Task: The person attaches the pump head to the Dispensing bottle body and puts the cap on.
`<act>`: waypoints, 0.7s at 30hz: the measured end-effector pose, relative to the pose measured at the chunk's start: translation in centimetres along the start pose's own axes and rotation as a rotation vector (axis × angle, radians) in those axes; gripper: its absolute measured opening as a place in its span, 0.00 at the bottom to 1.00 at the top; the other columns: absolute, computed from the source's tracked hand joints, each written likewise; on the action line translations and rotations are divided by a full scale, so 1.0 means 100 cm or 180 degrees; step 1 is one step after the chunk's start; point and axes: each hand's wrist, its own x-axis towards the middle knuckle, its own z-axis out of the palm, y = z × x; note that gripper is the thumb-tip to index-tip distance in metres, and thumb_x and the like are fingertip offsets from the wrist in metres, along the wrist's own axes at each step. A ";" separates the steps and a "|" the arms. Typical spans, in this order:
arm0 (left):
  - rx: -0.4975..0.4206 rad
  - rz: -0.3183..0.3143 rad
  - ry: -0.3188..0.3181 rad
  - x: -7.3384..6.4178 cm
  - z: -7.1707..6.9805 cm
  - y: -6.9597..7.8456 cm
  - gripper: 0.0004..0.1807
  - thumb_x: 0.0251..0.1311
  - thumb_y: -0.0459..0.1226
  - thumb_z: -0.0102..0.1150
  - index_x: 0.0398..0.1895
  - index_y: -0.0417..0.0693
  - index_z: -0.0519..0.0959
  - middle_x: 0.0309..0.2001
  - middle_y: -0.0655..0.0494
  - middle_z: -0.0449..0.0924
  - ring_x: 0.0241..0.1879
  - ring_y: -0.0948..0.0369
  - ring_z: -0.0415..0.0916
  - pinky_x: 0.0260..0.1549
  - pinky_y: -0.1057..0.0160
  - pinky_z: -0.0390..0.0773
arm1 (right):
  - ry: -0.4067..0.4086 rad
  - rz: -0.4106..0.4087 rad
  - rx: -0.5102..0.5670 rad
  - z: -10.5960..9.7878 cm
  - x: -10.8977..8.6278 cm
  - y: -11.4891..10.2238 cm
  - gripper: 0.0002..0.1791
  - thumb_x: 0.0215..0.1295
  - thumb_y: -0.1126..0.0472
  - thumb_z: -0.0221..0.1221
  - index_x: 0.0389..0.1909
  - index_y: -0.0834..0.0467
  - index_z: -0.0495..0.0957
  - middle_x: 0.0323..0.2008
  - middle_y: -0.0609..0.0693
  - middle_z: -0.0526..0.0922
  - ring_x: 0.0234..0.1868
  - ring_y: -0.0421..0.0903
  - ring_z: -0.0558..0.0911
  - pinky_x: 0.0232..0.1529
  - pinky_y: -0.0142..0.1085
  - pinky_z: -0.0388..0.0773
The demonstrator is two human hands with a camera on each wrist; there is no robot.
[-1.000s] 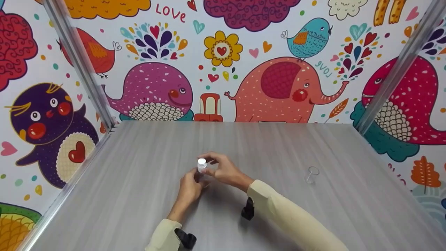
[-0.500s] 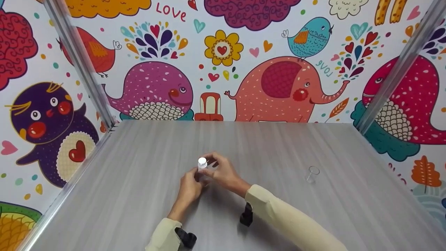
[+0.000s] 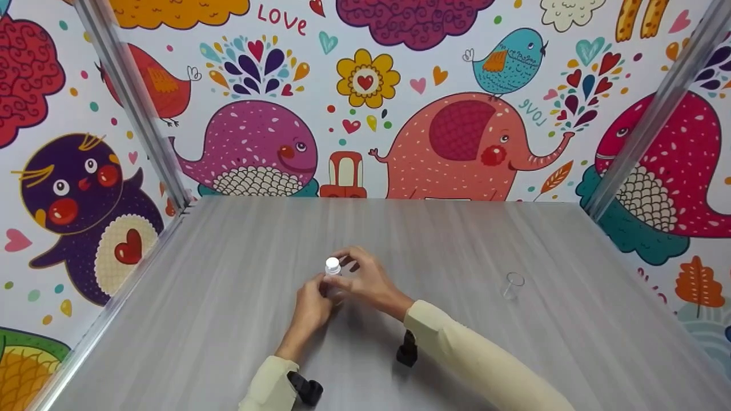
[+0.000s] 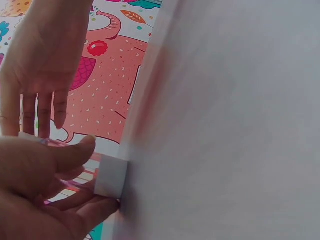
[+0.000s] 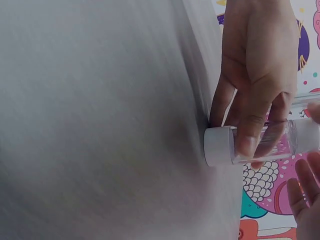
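A small upright bottle (image 3: 332, 265) has a white top; the right wrist view shows its clear middle (image 5: 283, 139) and white lower end (image 5: 218, 146) down at the table. My left hand (image 3: 311, 305) grips the clear part low down, thumb (image 5: 248, 142) on one side and fingers behind. My right hand (image 3: 371, 283) is at the white top (image 5: 306, 135), thumb on one side and fingers around the other. In the left wrist view, the right hand's fingers (image 4: 44, 112) reach down to that top, and its thumb is hidden.
A small clear cup (image 3: 512, 286) stands on the grey wood-look table (image 3: 434, 240), to the right of both hands. Metal posts (image 3: 137, 108) and cartoon-printed walls (image 3: 371, 34) border the table. Each wrist carries a black camera mount (image 3: 305, 389).
The right hand's fingers and wrist shift slightly around the bottle's top. The left hand keeps its grip on the bottle in the same place, and the cup has not moved.
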 end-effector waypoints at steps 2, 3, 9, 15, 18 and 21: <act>-0.0004 -0.0041 -0.0019 0.000 0.000 0.000 0.12 0.55 0.26 0.68 0.42 0.37 0.81 0.36 0.43 0.85 0.36 0.55 0.77 0.41 0.52 0.80 | -0.0039 -0.0087 -0.0045 -0.001 0.000 0.000 0.24 0.61 0.51 0.69 0.56 0.54 0.78 0.50 0.49 0.82 0.51 0.45 0.80 0.56 0.44 0.78; 0.0002 -0.0051 -0.0022 0.000 0.000 0.000 0.12 0.55 0.26 0.68 0.43 0.36 0.80 0.38 0.42 0.85 0.37 0.54 0.79 0.42 0.51 0.80 | -0.0071 -0.0107 -0.0066 -0.002 0.001 0.000 0.24 0.62 0.52 0.69 0.57 0.54 0.77 0.51 0.48 0.82 0.52 0.44 0.79 0.58 0.43 0.78; -0.0019 0.0006 -0.0030 0.001 0.000 0.000 0.12 0.55 0.27 0.68 0.42 0.35 0.80 0.37 0.43 0.84 0.36 0.55 0.77 0.39 0.53 0.80 | -0.0269 -0.0154 0.0050 -0.003 0.003 0.001 0.25 0.64 0.58 0.65 0.62 0.51 0.76 0.57 0.48 0.82 0.56 0.45 0.79 0.62 0.52 0.75; 0.0014 0.0027 -0.0066 0.001 0.000 -0.001 0.11 0.56 0.28 0.68 0.42 0.35 0.80 0.34 0.46 0.82 0.34 0.57 0.74 0.36 0.56 0.77 | -0.0335 -0.0149 0.0228 0.000 0.003 0.007 0.23 0.64 0.63 0.63 0.60 0.55 0.78 0.55 0.53 0.84 0.54 0.46 0.80 0.60 0.54 0.76; 0.0020 0.0012 -0.0052 0.001 0.000 -0.001 0.14 0.55 0.27 0.68 0.45 0.34 0.80 0.38 0.42 0.85 0.36 0.55 0.77 0.39 0.53 0.80 | -0.0286 -0.0170 0.0234 0.002 0.002 0.008 0.21 0.64 0.63 0.65 0.59 0.57 0.78 0.53 0.52 0.85 0.52 0.45 0.81 0.60 0.52 0.76; 0.0018 0.0036 -0.0007 0.001 0.000 0.000 0.15 0.55 0.26 0.68 0.46 0.32 0.80 0.41 0.39 0.86 0.38 0.53 0.79 0.42 0.50 0.81 | -0.0195 -0.0228 0.0203 0.003 0.003 0.009 0.21 0.64 0.61 0.66 0.58 0.59 0.77 0.51 0.50 0.85 0.51 0.44 0.80 0.59 0.52 0.76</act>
